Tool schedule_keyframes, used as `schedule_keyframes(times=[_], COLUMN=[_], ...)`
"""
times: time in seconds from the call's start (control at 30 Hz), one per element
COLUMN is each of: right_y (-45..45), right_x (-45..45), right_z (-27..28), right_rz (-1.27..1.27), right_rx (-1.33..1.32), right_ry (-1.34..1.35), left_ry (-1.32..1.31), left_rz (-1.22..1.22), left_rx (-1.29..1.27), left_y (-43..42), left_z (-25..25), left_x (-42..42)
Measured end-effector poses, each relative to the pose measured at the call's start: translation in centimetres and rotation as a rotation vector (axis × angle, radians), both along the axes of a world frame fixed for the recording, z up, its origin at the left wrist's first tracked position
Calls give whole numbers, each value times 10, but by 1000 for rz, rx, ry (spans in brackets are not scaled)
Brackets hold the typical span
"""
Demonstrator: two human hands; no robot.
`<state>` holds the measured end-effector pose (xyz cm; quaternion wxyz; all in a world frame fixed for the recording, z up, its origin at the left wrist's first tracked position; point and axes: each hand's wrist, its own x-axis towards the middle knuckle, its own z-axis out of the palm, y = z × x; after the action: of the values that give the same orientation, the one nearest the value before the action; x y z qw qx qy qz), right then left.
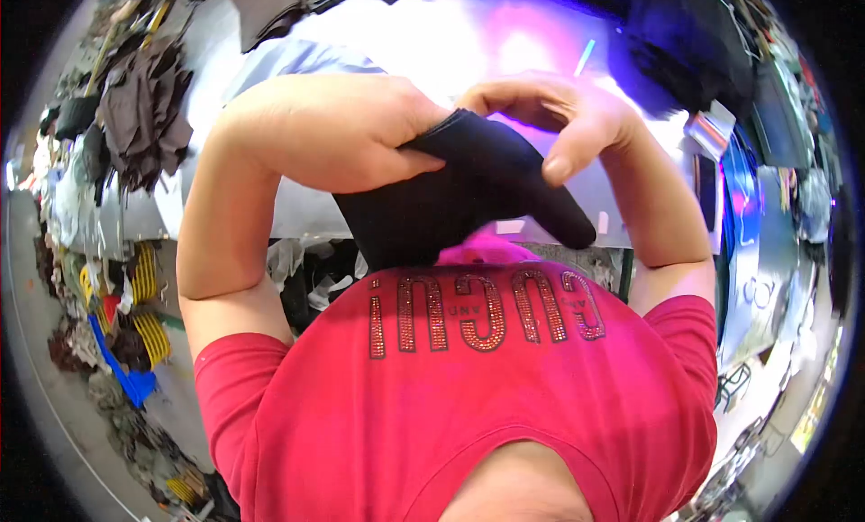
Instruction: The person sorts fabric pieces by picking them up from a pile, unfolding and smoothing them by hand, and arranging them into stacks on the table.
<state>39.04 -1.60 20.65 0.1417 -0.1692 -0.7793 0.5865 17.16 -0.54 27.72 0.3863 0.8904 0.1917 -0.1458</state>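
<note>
My left hand (360, 134) is closed on a piece of black fabric (450, 193), pinching its upper edge between thumb and fingers. The fabric hangs folded in front of my chest, and a narrow rounded end of it sticks out to the lower right. On the other side, my right hand (577, 116) arches over the fabric with its fingers curved and the thumb spread away from them. The right thumb tip is close beside the fabric's edge; whether it touches is unclear. The right fingertips come near the fabric's top corner, partly hidden behind it.
Beyond my hands is a brightly lit pale table (306, 215). Crumpled dark brown fabric (149, 112) lies at the left, and dark cloth (689, 44) at the back right. A small box (710, 130) is near the right edge. Yellow coiled items (144, 274) are at lower left.
</note>
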Motion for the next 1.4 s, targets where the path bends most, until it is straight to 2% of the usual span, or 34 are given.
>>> schedule_keyframes(times=[0.07,0.1,0.17,0.2,0.23,0.33,0.37,0.43,0.47,0.53,0.63,0.7,0.73,0.83,0.93,1.07,1.13,1.2,1.23,1.33,1.37,1.4], right_y=[-10,-18,-36,-45,-57,-91,-101,-121,-128,-135,-143,-147,-149,-160,-164,-163,-153,-138,-130,-104,-95,-88], right_x=[20,29,46,58,73,107,105,93,92,104,119,123,125,138,159,193,210,224,228,232,230,226], right_z=[-34,-51,-80,-87,-93,-110,-118,-135,-142,-155,-177,-187,-190,-197,-196,-192,-192,-190,-188,-175,-168,-160], right_rz=[20,3,-776,-780,-817,-922,-934,-907,-892,-937,-1004,-1368,-1529,-1618,-1708,-1825,-1870,-1854,-1836,-1791,-1769,-1766], right_rx=[-268,-264,-963,-953,-944,-915,-919,-974,-1002,-1033,-1102,-957,-870,-851,-800,-644,-483,-437,-399,-327,-290,-293], right_ry=[290,291,800,807,912,1230,1238,1251,1254,1191,1056,786,634,653,612,415,234,251,268,369,449,451], left_ry=[-13,-14,-404,-598,-599,-1051,-1037,-1112,-1094,-948,-922,-899,-897,-888,-927,-905,-935,-1001,-1005,-1082,-1083,-1162], left_rz=[-49,-66,284,463,452,890,888,1122,1127,1497,1496,1505,1478,1436,1818,1991,1906,1751,1749,1872,1875,1800], left_rx=[-54,-53,-264,-368,-363,-921,-929,-1298,-1310,-1276,-1307,-1326,-1374,-1470,-1462,-1513,-1537,-1561,-1558,-1164,-1159,-1027], left_y=[-4,-4,-3,-2,2,15,14,5,3,-3,-31,-39,-37,-30,-27,-12,0,17,26,58,66,75], left_z=[3,0,-21,-31,-42,-80,-94,-126,-153,-214,-260,-272,-270,-257,-240,-237,-239,-241,-240,-230,-224,-219], left_x=[19,27,39,45,51,79,91,115,126,138,138,137,135,129,128,129,130,129,129,122,112,100])
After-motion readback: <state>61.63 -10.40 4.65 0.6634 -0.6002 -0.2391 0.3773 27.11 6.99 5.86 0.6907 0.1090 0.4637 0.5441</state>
